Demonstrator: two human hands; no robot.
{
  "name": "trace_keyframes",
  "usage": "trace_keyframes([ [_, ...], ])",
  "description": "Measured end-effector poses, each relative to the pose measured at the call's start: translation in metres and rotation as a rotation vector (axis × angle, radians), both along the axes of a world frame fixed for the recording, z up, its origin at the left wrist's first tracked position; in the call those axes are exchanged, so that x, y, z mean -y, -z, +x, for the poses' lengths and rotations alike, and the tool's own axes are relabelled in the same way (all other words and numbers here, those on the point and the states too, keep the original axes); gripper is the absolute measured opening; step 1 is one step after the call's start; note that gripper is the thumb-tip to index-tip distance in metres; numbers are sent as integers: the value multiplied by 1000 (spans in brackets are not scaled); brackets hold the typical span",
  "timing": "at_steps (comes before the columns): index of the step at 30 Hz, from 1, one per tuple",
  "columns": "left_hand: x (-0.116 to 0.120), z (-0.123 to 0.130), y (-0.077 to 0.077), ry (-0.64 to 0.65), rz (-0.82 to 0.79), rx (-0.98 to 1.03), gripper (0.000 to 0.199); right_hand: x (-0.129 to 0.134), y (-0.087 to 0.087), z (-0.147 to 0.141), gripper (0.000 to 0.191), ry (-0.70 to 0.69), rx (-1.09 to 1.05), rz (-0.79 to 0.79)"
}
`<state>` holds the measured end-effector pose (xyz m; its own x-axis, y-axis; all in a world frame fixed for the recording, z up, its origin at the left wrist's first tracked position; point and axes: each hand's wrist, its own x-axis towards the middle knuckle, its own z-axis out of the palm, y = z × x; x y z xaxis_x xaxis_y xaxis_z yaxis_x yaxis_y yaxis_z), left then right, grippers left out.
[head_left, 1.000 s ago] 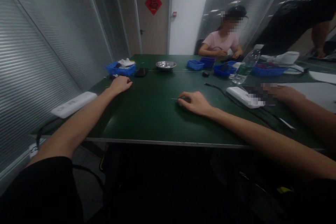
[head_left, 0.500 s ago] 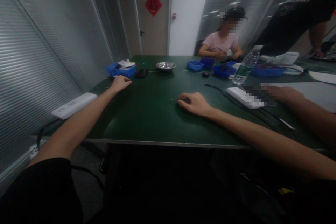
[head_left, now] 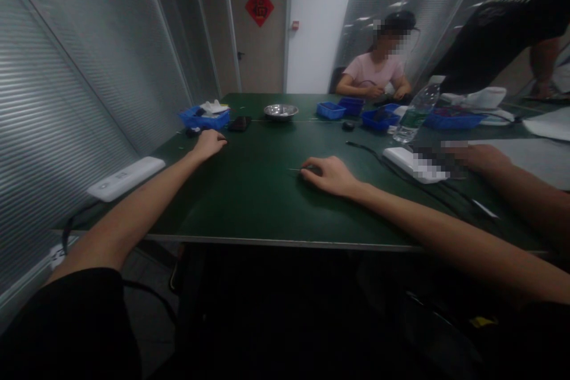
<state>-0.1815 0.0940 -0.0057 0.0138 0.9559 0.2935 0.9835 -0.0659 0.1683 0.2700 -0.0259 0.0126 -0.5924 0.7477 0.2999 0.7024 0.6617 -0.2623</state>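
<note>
My right hand [head_left: 328, 174] rests low over the green table [head_left: 249, 208], its thumb and fingers closed on a thin, pale, needle-like rod [head_left: 293, 169] that points left. Farther off on the left, my left hand [head_left: 210, 143] has its fingers curled together just in front of a blue basket [head_left: 205, 119]. Whatever those fingers hold, if anything, is too small to make out. Beyond the left hand lies a dark flat object [head_left: 240, 124], and a shiny metal bowl [head_left: 281, 111] stands to its right.
A white power bank-like box [head_left: 127, 178] lies by my left forearm. On the right are another white box [head_left: 414, 165] with cables, a plastic bottle [head_left: 418, 110], blue trays [head_left: 380, 119] and a co-worker's hand [head_left: 483, 160]. Another person [head_left: 376, 74] sits at the far side.
My left hand has shifted slightly to the right and down, away from the basket. The right hand stays in place with the thin rod. The standing person at right has moved a little.
</note>
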Motion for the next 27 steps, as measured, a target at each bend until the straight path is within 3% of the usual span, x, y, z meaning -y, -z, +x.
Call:
trace_keyframes([
  [14,1,-7,-5,-73,-63,118,34,-1,1,1,42,0,19,-8],
  [27,10,1,-6,-23,65,132,30,0,0,0,42,-14,36,-3],
])
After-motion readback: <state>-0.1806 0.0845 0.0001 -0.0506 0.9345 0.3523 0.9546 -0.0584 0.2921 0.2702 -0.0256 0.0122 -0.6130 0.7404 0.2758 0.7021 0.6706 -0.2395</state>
